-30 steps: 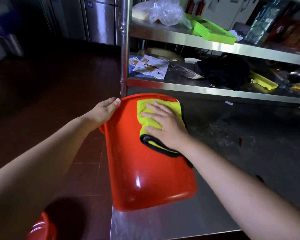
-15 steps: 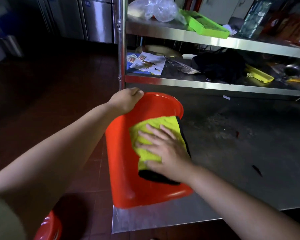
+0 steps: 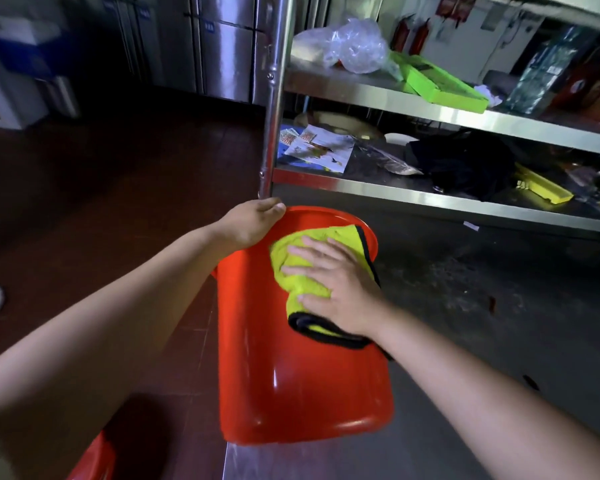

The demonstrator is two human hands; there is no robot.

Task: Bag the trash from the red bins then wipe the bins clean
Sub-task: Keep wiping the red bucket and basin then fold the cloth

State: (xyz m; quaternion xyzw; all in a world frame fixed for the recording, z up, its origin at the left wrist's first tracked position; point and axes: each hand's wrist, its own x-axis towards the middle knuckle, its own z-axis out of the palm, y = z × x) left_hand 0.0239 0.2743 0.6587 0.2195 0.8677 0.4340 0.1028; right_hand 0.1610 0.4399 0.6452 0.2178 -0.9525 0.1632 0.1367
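A red bin [image 3: 291,382] lies tipped on the steel table [image 3: 499,341], its rim away from me and its base toward me. My left hand [image 3: 253,225] grips the bin's far rim at the left. My right hand [image 3: 336,289] lies flat, fingers spread, pressing a yellow cloth with black edging [image 3: 302,271] against the bin's outer wall near the rim. A second red bin [image 3: 94,459] shows only partly at the bottom left, on the floor.
A steel shelf post [image 3: 274,98] rises just behind the bin. The shelves hold a clear plastic bag [image 3: 347,43], green trays [image 3: 440,84], papers [image 3: 319,147] and a dark bundle [image 3: 465,164]. Dark tiled floor lies to the left, with steel cabinets [image 3: 222,46] beyond.
My right hand slid the cloth back up the bin's wall toward the rim. My left hand stayed on the rim. The view shifted slightly.
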